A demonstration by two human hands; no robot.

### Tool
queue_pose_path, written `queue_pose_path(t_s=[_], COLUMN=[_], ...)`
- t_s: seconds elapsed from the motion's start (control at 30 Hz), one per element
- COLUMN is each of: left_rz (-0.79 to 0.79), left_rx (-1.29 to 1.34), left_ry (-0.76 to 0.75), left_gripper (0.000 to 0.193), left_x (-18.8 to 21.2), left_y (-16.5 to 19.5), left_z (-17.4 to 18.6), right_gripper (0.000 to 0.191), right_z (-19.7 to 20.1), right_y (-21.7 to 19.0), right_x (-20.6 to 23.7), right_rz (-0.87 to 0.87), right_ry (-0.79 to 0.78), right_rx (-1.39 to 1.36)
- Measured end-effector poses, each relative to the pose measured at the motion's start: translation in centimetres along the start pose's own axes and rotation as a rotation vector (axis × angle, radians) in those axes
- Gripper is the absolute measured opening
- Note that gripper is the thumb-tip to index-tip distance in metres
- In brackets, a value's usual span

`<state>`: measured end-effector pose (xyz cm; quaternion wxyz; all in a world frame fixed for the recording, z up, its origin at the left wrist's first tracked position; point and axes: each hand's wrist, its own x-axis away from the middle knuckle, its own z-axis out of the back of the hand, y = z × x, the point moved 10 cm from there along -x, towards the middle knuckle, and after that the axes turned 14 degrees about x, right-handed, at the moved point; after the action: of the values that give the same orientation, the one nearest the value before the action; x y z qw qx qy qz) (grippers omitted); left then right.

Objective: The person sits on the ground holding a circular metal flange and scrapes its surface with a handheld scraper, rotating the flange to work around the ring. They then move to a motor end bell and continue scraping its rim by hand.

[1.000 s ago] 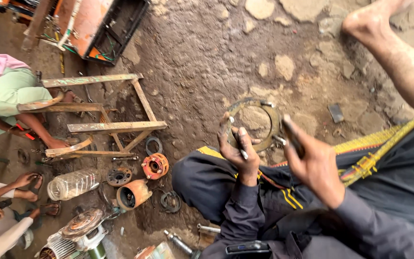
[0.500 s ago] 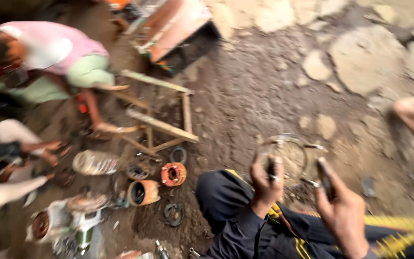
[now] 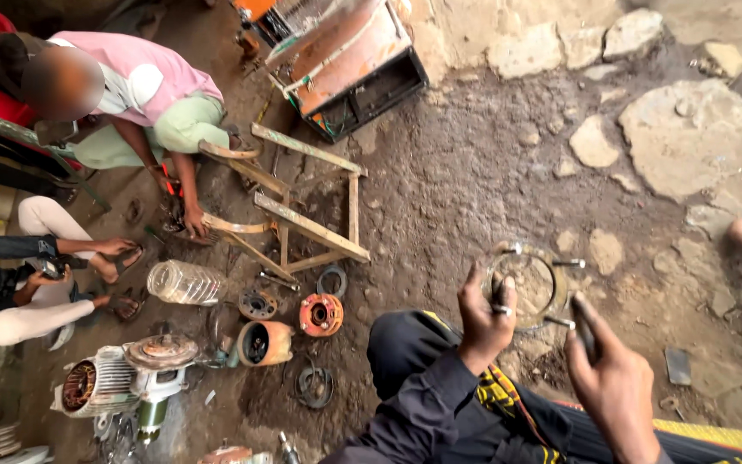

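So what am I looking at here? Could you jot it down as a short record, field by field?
Place: dirt ground with flat stones, seen from above
Left hand: grips a metal ring with bolts, held over the ground
Right hand: holds a thin dark tool, its kind unclear, beside the ring
Parts on the ground: orange motor end cover, orange cylindrical housing, electric motor, clear plastic bottle
Also there: wooden frame, orange metal box
Others: a person in a pink top crouching at the left

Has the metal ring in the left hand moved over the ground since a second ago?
Cannot tell: the head camera swung, so the metal ring shifted in view, but the left hand holds it beside the knee as before.
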<state>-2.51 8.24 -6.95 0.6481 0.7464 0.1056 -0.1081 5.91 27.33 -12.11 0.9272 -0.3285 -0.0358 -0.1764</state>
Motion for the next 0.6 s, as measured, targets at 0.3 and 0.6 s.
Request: queue_pose_path(t_s=[0.3,0.6], left_rz=[0.023,0.002], left_rx=[-0.016,0.024], left_ry=[0.027,0.044], left_gripper=[0.051,0.047], left_x=[-0.3,1.2], left_y=[0.2,0.9], left_z=[1.9,2.2], right_gripper=[0.061,0.062], right_z=[-2.0,-0.5], right_y=[-1.1,-2.3], right_x=[-0.7,0.8], right_rz=[-0.035,0.160], right_ry=[-0.053,-0.006], right_rx=[0.063,0.023])
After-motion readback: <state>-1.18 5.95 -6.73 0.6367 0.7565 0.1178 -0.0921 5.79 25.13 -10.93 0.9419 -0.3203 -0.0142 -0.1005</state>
